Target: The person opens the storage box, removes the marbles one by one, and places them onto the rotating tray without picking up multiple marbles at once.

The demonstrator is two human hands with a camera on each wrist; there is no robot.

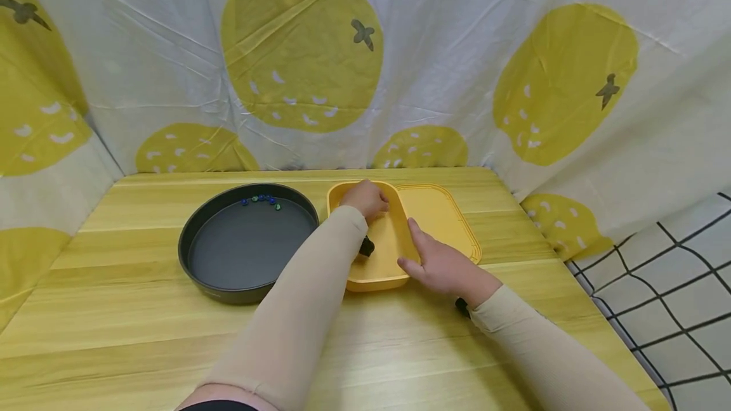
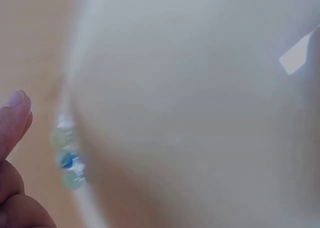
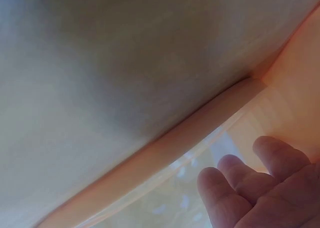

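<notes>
My left hand [image 1: 365,199] reaches into a yellow rectangular container [image 1: 377,285], wrist bent and fingers curled. In the left wrist view the thumb [image 2: 19,112] lies against the fingers, and I cannot tell whether anything is pinched there. Several small green and blue marbles [image 2: 67,160], blurred, sit in a row close to those fingers. At the container's right side is my right hand [image 1: 440,265], its thumb over the rim and its index finger fairly straight along the wall. Other fingers [image 3: 230,188] appear loosely extended in the right wrist view.
A dark round pan [image 1: 245,252] stands to the left, with several blue and green marbles [image 1: 263,198] near its far wall. A flat yellow lid [image 1: 440,208] lies right of the container on the wooden table [image 1: 143,335]. A lemon-patterned curtain [image 1: 434,68] hangs behind.
</notes>
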